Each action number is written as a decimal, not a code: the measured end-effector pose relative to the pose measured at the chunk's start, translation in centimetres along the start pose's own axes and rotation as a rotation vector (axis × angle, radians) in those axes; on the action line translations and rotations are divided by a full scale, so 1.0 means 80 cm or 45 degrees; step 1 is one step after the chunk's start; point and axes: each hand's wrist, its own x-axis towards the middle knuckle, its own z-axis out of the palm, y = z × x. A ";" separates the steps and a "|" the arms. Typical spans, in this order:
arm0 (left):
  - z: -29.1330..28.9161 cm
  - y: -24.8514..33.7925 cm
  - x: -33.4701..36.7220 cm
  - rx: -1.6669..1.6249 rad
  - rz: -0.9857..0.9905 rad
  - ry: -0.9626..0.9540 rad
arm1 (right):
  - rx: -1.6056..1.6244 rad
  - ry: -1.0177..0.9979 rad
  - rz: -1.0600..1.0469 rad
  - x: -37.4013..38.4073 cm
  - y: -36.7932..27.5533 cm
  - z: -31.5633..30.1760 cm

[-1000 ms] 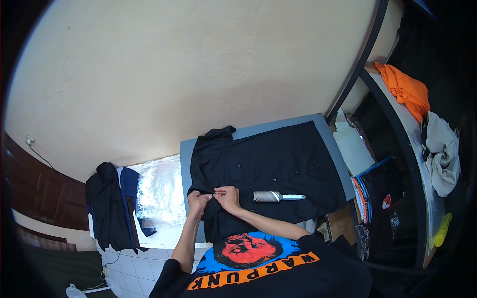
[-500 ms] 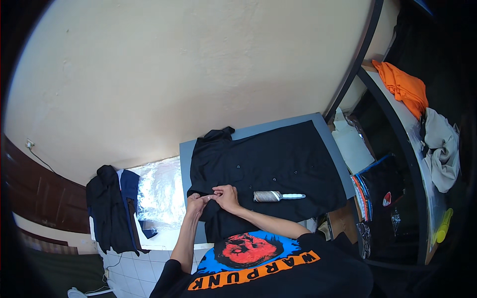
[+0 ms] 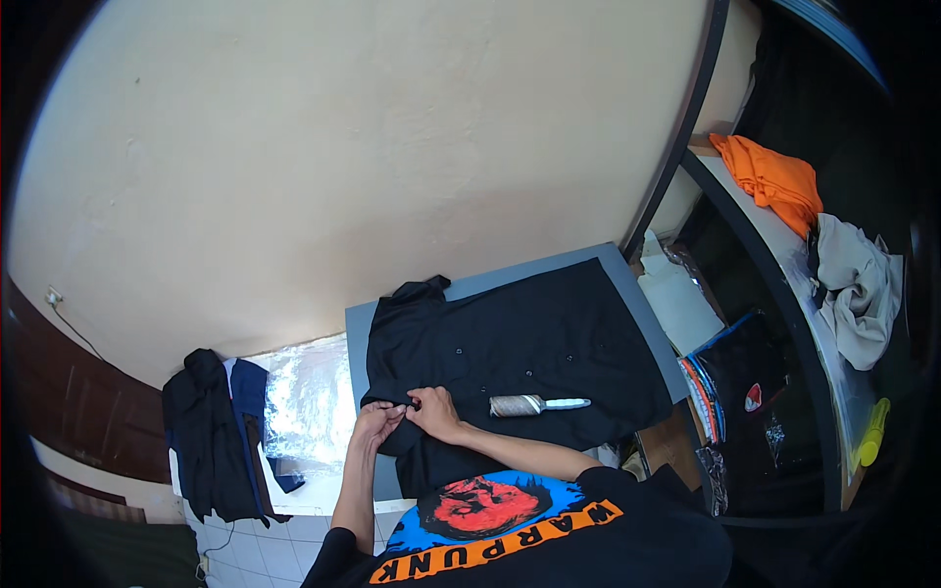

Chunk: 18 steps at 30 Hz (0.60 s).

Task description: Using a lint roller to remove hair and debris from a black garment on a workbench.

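A black buttoned shirt [image 3: 529,333] lies spread on a grey board, its collar end toward the left. At that end my left hand [image 3: 377,421] is closed, pinching the shirt's edge between thumb and fingers. Right beside it, my right hand [image 3: 435,413] has its fingers bent and pressed on the same dark cloth. The fingertips of both hands nearly meet; the exact bit of cloth between them is too small and dark to make out. A lint roller [image 3: 517,405] with a pale handle rests on the shirt, to the right of my right hand.
The grey board [image 3: 359,338] backs onto the wall. Left of it lie shiny clear plastic packaging [image 3: 309,392] and a heap of dark garments [image 3: 211,431]. At right, a dark-framed shelf holds an orange garment [image 3: 772,176], a beige cloth [image 3: 858,289] and a yellow object [image 3: 872,433].
The whole view has shifted slightly. My hands stay at the shirt's collar end, with the right fingers now more curled down onto the cloth. The lint roller stays on the shirt.
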 end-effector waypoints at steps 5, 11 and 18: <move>0.002 0.004 -0.004 -0.003 -0.019 -0.054 | 0.021 0.029 -0.112 -0.002 0.001 0.004; 0.028 0.025 -0.016 -0.077 -0.147 -0.070 | -0.080 -0.166 -0.108 0.002 -0.008 -0.008; 0.065 0.031 -0.031 0.330 -0.050 0.319 | -0.124 -0.158 -0.238 -0.006 -0.005 0.001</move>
